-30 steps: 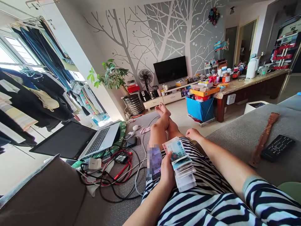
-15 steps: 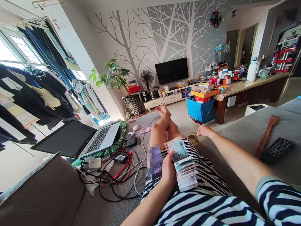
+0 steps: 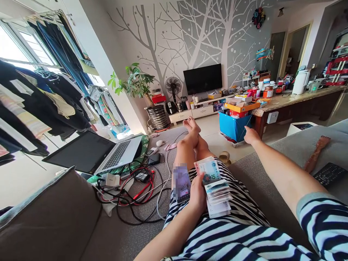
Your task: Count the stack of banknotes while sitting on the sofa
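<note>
My left hand (image 3: 198,192) is closed on a stack of banknotes (image 3: 209,172) above my lap, with its thumb over their left edge. The top note shows a blue-green 10. A folded bundle of notes (image 3: 218,192) hangs over the striped cloth just right of this hand. Left of it a smartphone (image 3: 185,186) lies on my thigh, its screen lit and partly blurred out. My right hand (image 3: 252,137) is held out to the front right, away from the money. Its index finger points forward and the other fingers look curled; I see nothing in it.
An open laptop (image 3: 118,154), tangled cables (image 3: 146,197) and a white adapter (image 3: 112,180) lie on the sofa at left. At right are a remote control (image 3: 328,175) and a wooden stick (image 3: 317,154). A blue bin (image 3: 231,127) stands beside the cluttered table (image 3: 304,99).
My right hand has moved right and slightly up, and its index finger sticks out more. The view has shifted a little. My left hand keeps the banknotes.
</note>
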A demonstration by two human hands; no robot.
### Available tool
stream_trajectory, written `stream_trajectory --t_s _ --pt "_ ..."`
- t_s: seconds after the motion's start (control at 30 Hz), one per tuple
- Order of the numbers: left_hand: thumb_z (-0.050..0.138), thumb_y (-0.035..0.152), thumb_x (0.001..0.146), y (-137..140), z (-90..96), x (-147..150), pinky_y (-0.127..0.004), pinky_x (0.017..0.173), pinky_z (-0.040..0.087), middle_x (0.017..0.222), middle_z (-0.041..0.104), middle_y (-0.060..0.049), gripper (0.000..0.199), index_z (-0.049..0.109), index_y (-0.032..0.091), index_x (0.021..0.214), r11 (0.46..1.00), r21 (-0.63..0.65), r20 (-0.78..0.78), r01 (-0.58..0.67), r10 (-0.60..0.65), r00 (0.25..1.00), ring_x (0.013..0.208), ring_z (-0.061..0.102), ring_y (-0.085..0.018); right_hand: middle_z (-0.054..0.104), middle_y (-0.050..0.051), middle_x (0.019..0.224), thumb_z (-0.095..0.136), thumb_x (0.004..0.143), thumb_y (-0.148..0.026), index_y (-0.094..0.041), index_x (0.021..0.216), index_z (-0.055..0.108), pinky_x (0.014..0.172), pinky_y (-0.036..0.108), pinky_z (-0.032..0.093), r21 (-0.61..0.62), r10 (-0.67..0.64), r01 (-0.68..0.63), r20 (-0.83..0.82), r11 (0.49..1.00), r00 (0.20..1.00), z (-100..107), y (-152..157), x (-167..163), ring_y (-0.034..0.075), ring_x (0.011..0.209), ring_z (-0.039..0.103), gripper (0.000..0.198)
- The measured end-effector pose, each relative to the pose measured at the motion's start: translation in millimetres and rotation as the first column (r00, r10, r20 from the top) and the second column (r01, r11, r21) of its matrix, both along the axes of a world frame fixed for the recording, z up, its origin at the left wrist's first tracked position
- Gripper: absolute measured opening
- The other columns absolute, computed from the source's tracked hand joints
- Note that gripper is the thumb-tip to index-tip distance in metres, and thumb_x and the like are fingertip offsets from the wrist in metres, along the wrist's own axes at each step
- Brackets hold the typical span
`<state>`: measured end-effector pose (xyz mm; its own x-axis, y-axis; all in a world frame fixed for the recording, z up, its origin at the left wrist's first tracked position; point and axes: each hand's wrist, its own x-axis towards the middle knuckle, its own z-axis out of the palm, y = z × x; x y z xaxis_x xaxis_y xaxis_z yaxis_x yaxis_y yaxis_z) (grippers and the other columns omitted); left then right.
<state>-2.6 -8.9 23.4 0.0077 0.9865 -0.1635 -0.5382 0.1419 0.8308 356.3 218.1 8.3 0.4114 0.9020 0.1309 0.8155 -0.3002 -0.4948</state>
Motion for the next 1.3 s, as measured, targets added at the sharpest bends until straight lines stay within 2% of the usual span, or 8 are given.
stream_trajectory --t_s 0.13,0.3,0.47,0.57,0.77,0.87,1.0,1.3 --pt "0.082 0.043 0.060 0.7 -4.0 1.3 -0.045 0.085 0.057 0.082 0.079 -0.009 0.032 0.075 0.017 0.077 0.999 -0.005 0.019 0.032 -0.032 0.999 0.094 0.074 -0.036 0.048 0.024 0.154 0.074 0.079 -0.010 -0.022 0.160 0.043 0.100 0.040 0.051 0.030 0.029 -0.028 -0.034 0.999 0.999 -7.3 -4.5 4.1 0.036 0.127 0.063 0.088" --pt "0.082 0.044 0.063 -1.8 -4.7 3.0 -0.045 0.085 0.057 0.089 0.080 -0.011 0.035 0.078 0.017 0.085 0.997 0.031 0.055 0.069 -0.071 0.996 0.095 0.074 -0.036 0.067 0.025 0.131 0.078 0.074 -0.017 -0.016 0.149 0.057 0.091 0.040 0.053 0.056 0.012 -0.006 -0.108 0.998 0.994 -10.1 -19.2 13.9 0.035 0.112 0.070 0.078" --pt "0.083 0.045 0.060 -3.3 -3.3 5.6 -0.042 0.082 0.056 0.087 0.081 -0.009 0.035 0.080 0.017 0.082 0.997 0.054 0.019 0.052 -0.054 0.998 0.089 0.074 -0.033 0.078 0.019 0.085 0.068 0.088 -0.036 -0.012 0.103 0.079 0.083 0.042 0.053 0.101 -0.031 0.058 -0.255 0.993 0.967 4.9 -29.4 -5.0 0.035 0.095 0.073 0.031" --pt "0.082 0.045 0.059 -3.6 -3.2 6.9 -0.039 0.078 0.055 0.077 0.079 -0.008 0.032 0.078 0.017 0.074 0.998 0.061 -0.022 0.025 -0.024 0.999 0.079 0.072 -0.030 0.076 0.017 0.074 0.054 0.095 -0.045 -0.014 0.078 0.077 0.075 0.039 0.053 0.174 0.032 0.034 -0.363 0.984 0.931 4.0 -45.7 -44.9 0.033 0.085 0.073 0.042" --pt "0.080 0.043 0.063 -5.1 -5.0 8.3 -0.040 0.084 0.054 0.081 0.079 -0.008 0.027 0.077 0.019 0.074 0.996 0.071 -0.012 0.044 -0.043 0.999 0.088 0.073 -0.032 0.077 0.007 0.081 0.061 0.089 -0.062 -0.019 0.101 0.072 0.056 0.029 0.049 0.403 0.337 -0.131 -0.499 0.906 0.798 -20.8 -135.2 -129.4 0.020 0.064 0.066 0.046" --pt "0.081 0.043 0.064 -3.1 -10.3 9.9 -0.041 0.087 0.054 0.085 0.080 -0.009 0.028 0.077 0.018 0.077 0.992 0.098 0.012 0.078 -0.080 0.997 0.092 0.073 -0.033 0.065 0.003 0.060 0.052 0.089 -0.078 -0.020 0.078 0.069 0.050 0.028 0.045 0.490 0.487 -0.215 -0.538 0.845 0.688 -21.6 -182.6 -152.1 0.018 0.054 0.058 0.061" --pt "0.082 0.046 0.061 5.0 -24.6 13.2 -0.042 0.089 0.054 0.092 0.080 -0.012 0.037 0.078 0.016 0.083 0.989 0.104 0.058 0.105 -0.111 0.992 0.095 0.072 -0.035 0.061 0.000 0.058 0.061 0.085 -0.079 -0.022 0.065 0.061 0.054 0.027 0.045 0.522 0.620 -0.350 -0.547 0.778 0.562 -11.5 -211.9 -170.1 0.017 0.056 0.056 0.060" --pt "0.080 0.051 0.068 7.2 -34.5 9.9 -0.041 0.091 0.051 0.090 0.079 -0.010 0.037 0.076 0.017 0.081 0.979 0.143 -0.007 0.143 -0.144 0.990 0.095 0.069 -0.031 0.066 0.002 0.064 0.070 0.076 -0.075 -0.022 0.073 0.064 0.058 0.029 0.046 0.493 0.580 -0.334 -0.521 0.804 0.627 -17.6 -216.0 -175.2 0.019 0.060 0.059 0.054"
